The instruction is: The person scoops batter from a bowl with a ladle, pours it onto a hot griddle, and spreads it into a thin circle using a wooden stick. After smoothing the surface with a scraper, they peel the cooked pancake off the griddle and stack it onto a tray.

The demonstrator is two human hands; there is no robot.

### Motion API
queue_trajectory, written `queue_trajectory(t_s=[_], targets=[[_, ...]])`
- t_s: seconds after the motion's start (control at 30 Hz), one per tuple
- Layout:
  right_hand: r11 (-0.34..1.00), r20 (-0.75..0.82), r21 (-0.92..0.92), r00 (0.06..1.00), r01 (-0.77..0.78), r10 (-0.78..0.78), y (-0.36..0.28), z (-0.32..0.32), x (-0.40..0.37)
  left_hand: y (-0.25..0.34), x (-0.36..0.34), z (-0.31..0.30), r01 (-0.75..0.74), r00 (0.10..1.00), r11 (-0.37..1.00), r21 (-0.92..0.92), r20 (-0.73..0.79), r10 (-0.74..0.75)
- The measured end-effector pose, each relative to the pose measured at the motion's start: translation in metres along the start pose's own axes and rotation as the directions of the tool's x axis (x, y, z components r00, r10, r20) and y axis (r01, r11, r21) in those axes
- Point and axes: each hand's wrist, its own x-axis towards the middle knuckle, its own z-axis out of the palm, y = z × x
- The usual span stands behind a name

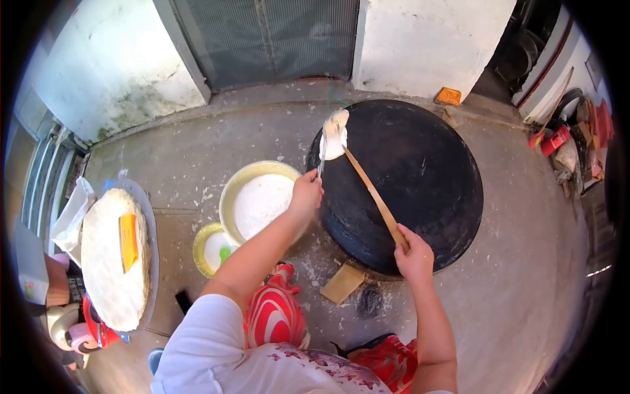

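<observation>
In the head view, I saw the left hand (306, 196) at nine o'clock of the black round griddle (413, 171), its fingers curled tight round a thin metal-looking tool (321, 163). The right hand (415, 253), near six o'clock, had its fingers closed round a wooden stick (372, 190), which slanted up to the white batter (334, 146) at the griddle's ten o'clock edge. A basin (266, 167) of white mix stood at nine. I judged the batter was being worked between both tools; that called for firm grips and a steady stick.
</observation>
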Motion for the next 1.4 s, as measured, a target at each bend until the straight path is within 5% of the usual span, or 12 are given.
queue_trajectory(t_s=[0.27, 0.33, 0.47, 0.63, 0.7, 0.87, 0.97, 1.07, 1.17, 1.23, 1.33, 1.4], targets=[[0.759, 0.08, -0.444, 0.865, 0.476, -0.496, 0.035, 0.015, -0.014, 0.091, -0.009, -0.014, 0.098, 0.971, 0.897, -0.432, 0.237, 0.007], [0.717, 0.09, -0.477, 0.84, 0.508, -0.535, 0.04, 0.027, -0.002, 0.107, -0.013, -0.019, 0.473, 0.812, 0.55, -0.688, 0.583, 0.031], [0.625, 0.057, -0.62, 0.822, 0.474, -0.567, 0.03, 0.038, 0.043, 0.122, -0.028, -0.021, 0.685, 0.677, 0.258, -0.681, 0.726, 0.119], [0.885, -0.101, -0.393, 0.945, 0.25, -0.312, 0.005, 0.05, 0.069, 0.097, -0.052, -0.052, 0.701, 0.666, 0.214, -0.68, 0.732, 0.144], [0.955, -0.152, 0.21, 0.972, 0.208, -0.178, 0.018, 0.073, 0.061, 0.081, -0.067, -0.073, 0.652, 0.735, 0.237, -0.72, 0.677, 0.031], [0.793, -0.069, -0.517, 0.907, 0.324, -0.416, 0.006, 0.059, 0.084, 0.033, -0.095, -0.112, 0.584, 0.811, 0.176, -0.792, 0.562, -0.16], [0.965, -0.192, -0.118, 0.948, 0.236, -0.255, 0.002, 0.067, 0.086, -0.002, -0.112, -0.137, 0.535, 0.828, 0.116, -0.837, 0.492, -0.269], [0.939, 0.014, -0.231, 0.966, 0.253, -0.257, -0.005, 0.056, 0.053, -0.037, -0.124, -0.159, 0.508, 0.828, 0.073, -0.858, 0.464, -0.314], [0.808, -0.094, -0.552, 0.947, 0.207, -0.307, 0.016, 0.048, 0.086, -0.06, -0.126, -0.166, 0.495, 0.817, 0.029, -0.868, 0.454, -0.356], [0.811, -0.121, -0.555, 0.947, 0.185, -0.299, 0.023, 0.057, 0.098, -0.066, -0.128, -0.167, 0.485, 0.812, 0.019, -0.875, 0.442, -0.382], [0.976, -0.223, -0.017, 0.951, 0.216, -0.214, 0.006, 0.072, 0.08, -0.067, -0.125, -0.166, 0.447, 0.822, 0.023, -0.894, 0.401, -0.405], [0.928, -0.04, -0.289, 0.966, 0.234, -0.256, 0.002, 0.06, 0.073, -0.069, -0.121, -0.167, 0.456, 0.821, 0.015, -0.89, 0.414, -0.395]])
